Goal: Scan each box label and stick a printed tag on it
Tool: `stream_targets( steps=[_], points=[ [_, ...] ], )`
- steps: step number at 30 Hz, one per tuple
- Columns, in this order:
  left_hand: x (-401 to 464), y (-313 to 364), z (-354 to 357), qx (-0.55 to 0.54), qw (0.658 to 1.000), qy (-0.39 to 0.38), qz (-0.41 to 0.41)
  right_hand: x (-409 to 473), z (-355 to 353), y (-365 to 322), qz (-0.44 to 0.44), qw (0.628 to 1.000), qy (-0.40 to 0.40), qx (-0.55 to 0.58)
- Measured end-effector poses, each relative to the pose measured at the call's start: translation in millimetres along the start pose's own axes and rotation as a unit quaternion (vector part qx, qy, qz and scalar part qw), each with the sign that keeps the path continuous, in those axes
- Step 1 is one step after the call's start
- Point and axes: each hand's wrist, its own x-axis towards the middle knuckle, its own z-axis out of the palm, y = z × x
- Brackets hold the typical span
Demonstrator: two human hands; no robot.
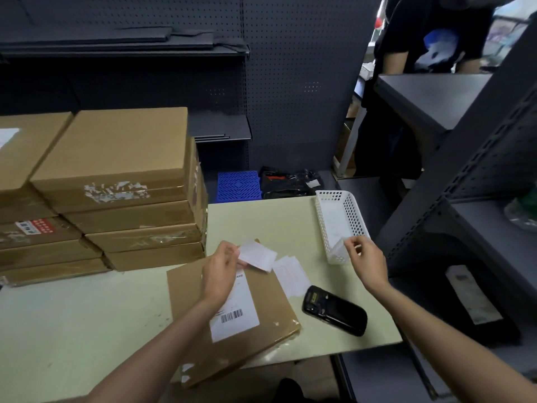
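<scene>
Pinching a white tag at its edge, the left hand hovers over the flat box on the near table. The right hand pinches a paper scrap at the white basket, scanner lying between.

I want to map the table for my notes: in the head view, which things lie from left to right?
Stacked brown cardboard boxes → flat brown cardboard box with white label → black handheld scanner → white perforated plastic basket.

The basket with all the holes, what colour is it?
White; the basket shows in the head view.
</scene>
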Motion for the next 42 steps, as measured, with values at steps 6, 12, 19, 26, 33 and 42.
stream_targets(
  steps=[6,12,19,26,33,42],
  points=[
    [12.3,12.8,22.6,-0.061,0.996,-0.005,-0.065,49.3,-6.8,12.2,-0.002,1.000,0.001,-0.014],
    [21.9,3.7,31.2,-0.087,0.990,0.017,-0.112,81.2,2.2,24.4,0.021,0.999,-0.011,-0.044],
    [27.5,9.7,38.7,-0.053,0.992,0.074,-0.090,93.2,12.5,32.8,0.027,0.997,-0.044,-0.049],
    [25.4,12.3,37.5,-0.124,0.979,0.100,-0.127,83.9,30.2,17.0,-0.036,0.993,-0.113,0.021],
    [16.5,4.1,27.0,-0.134,0.973,0.090,-0.165,45.4,70.1,-38.7,-0.094,0.952,-0.279,0.084],
    [20.2,-11.4,-4.4,-0.129,0.972,0.076,-0.180,18.6,115.7,-74.0,-0.111,0.940,-0.313,0.080]
  ],
)
